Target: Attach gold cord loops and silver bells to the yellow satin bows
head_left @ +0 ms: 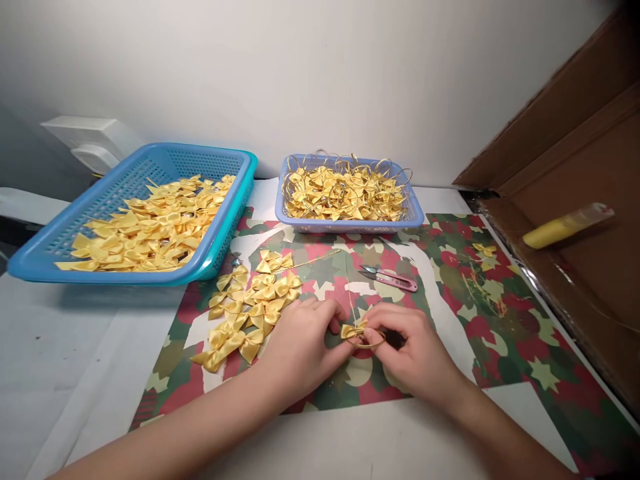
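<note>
A small yellow ribbon bow [353,331] with a gold cord loop [374,345] is between my two hands, over the patterned sheet. My right hand [407,340] pinches the bow and cord with thumb and fingers. From the left, my left hand [313,333] reaches in, its thumb at the bow's lower edge and its fingers curled. A length of gold cord [350,293] runs up from the bow across the sheet. Several loose yellow bows [260,303] lie beside my left hand. Beyond my right hand rests a pair of pink-handled thread snips [390,277].
At the left stands a blue basket [40,267] full of yellow bows. Against the wall is a smaller lavender basket [350,227] of bows with gold loops. Thread scraps [483,287] lie at right, near a yellow tube [560,228] and brown cardboard [590,280].
</note>
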Tool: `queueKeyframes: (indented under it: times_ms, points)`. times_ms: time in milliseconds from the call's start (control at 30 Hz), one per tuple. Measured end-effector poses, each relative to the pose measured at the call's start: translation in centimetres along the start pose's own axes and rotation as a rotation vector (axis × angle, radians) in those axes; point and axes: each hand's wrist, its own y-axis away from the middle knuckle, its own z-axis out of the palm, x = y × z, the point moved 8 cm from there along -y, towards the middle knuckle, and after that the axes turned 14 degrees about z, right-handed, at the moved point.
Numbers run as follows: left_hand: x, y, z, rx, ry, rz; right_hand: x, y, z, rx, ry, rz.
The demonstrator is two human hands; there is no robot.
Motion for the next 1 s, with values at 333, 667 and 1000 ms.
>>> queueKeyframes:
  times_ms: [333, 667, 1000]
  points:
    - [3.2, 0.8, -3.1, 0.402, 0.045, 0.418, -0.8, 0.1, -0.9, 0.004, -0.135, -0.038]
    - [3.6, 1.2, -3.7, 0.475, 0.017, 0.466, -0.3, 0.1, -0.7, -0.018, -0.213, 0.039]
    - [0.6, 0.3, -0.3, 0.245, 0.541, -0.037, -0.3, 0.2, -0.8, 0.038, -0.177, 0.009]
